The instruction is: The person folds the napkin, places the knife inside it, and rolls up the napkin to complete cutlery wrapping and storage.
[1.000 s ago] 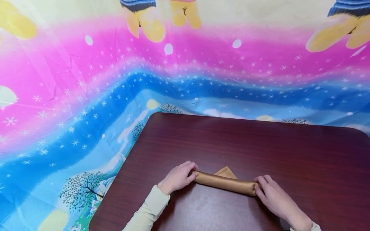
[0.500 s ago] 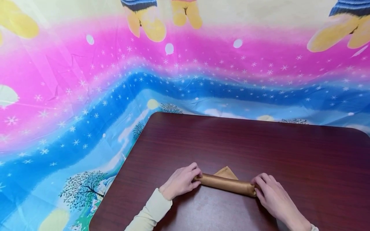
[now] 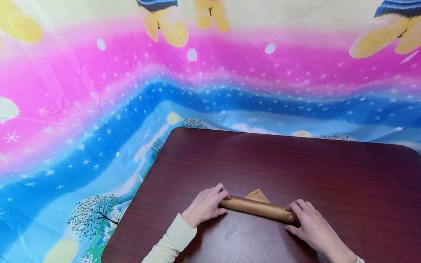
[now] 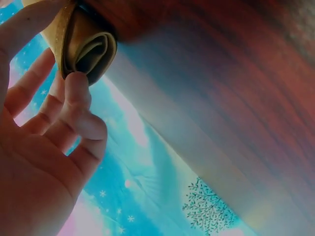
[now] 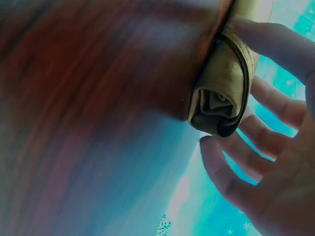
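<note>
A shiny gold-brown cloth roll [image 3: 256,210] lies across the table, with one flat cloth corner [image 3: 258,195] sticking out behind it. My left hand [image 3: 204,205] is at its left end, fingers curled over the top and thumb on the near side. In the left wrist view, a fingertip touches the rim of the spiral end [image 4: 93,54]. My right hand [image 3: 311,224] curls its fingers over the right end, its thumb low in front. Folded layers of the roll [image 5: 216,105] show in the right wrist view, with a thumb lying against its side.
The dark red-brown wooden table [image 3: 279,164] has rounded corners and fills the lower part of the head view. Behind it and along its left side hangs a printed backdrop [image 3: 230,65] in pink and blue, with snowflakes and trees.
My left hand has shifted slightly right along the roll's end. The right thumb has moved down from the roll's end, toward me, while the right fingers stay over it. The roll has barely moved.
</note>
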Demonstrator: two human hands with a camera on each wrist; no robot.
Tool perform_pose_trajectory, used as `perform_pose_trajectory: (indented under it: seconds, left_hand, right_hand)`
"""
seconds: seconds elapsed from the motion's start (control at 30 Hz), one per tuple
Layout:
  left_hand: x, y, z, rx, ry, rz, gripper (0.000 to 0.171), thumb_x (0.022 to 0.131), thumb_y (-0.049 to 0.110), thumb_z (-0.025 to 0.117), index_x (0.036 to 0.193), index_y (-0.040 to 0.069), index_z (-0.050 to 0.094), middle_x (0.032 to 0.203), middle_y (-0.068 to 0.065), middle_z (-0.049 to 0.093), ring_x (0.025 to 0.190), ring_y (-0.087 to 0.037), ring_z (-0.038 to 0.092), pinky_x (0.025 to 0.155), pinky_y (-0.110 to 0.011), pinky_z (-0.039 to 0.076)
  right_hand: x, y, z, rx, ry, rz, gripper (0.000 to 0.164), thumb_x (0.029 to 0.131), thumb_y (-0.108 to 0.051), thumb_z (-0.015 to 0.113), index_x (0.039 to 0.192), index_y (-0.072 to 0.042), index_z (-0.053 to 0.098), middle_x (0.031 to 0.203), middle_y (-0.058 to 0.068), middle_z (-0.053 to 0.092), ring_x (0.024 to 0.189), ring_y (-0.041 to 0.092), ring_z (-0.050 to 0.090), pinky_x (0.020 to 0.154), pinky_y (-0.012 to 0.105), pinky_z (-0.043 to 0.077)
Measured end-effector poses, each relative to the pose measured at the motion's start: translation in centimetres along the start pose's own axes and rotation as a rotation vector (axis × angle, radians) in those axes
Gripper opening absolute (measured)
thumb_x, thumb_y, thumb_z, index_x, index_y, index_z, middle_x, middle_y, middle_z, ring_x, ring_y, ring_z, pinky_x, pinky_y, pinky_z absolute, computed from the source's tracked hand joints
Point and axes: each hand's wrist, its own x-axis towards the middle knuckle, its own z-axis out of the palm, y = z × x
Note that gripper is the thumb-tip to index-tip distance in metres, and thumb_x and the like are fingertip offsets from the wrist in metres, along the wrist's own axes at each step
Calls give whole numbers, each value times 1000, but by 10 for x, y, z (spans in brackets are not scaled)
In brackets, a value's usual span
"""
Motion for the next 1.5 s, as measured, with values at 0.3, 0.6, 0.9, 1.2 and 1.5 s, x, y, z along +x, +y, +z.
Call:
perform_pose_trajectory:
  seconds: [0.3, 0.6, 0.9, 1.2, 1.5]
  left_hand:
    - [3, -5, 4, -33, -75, -51, 42, 72, 38, 84, 101, 20, 60, 92, 6, 51, 66, -6, 52, 58, -19, 45]
    - [5, -10, 2, 24, -78, -17, 36, 73, 28, 81, 102, 20, 61, 93, 6, 54, 74, -8, 59, 64, -25, 49]
    - [7, -14, 2, -18, -109, -24, 38, 74, 35, 82, 102, 21, 62, 92, 8, 55, 70, -4, 53, 62, -22, 47]
    - [9, -15, 3, -31, -129, -40, 33, 73, 22, 78, 103, 20, 62, 92, 7, 56, 68, -6, 53, 62, -24, 47]
    - [8, -22, 5, -249, -166, -165, 29, 78, 21, 70, 106, 18, 60, 99, 6, 62, 78, -8, 56, 72, -24, 48]
  right_hand:
    - [2, 5, 3, 33, -63, 41, 53, 53, -7, 89, 97, -20, 60, 98, -10, 56, 92, 16, 55, 69, 37, 47]
    - [4, 9, 2, 41, -51, 12, 47, 59, -4, 83, 97, -20, 60, 96, -13, 57, 84, 8, 52, 67, 30, 45]
    - [4, 13, 2, 59, -19, -14, 47, 57, -5, 82, 97, -20, 61, 94, -14, 57, 84, 8, 53, 68, 31, 46]
    - [7, 16, 4, 58, -11, -44, 49, 54, -4, 84, 95, -18, 61, 94, -12, 58, 83, 10, 53, 69, 33, 46]
    - [8, 18, 4, 85, -8, -35, 44, 59, -4, 79, 98, -17, 62, 90, -14, 58, 84, 8, 55, 71, 31, 45]
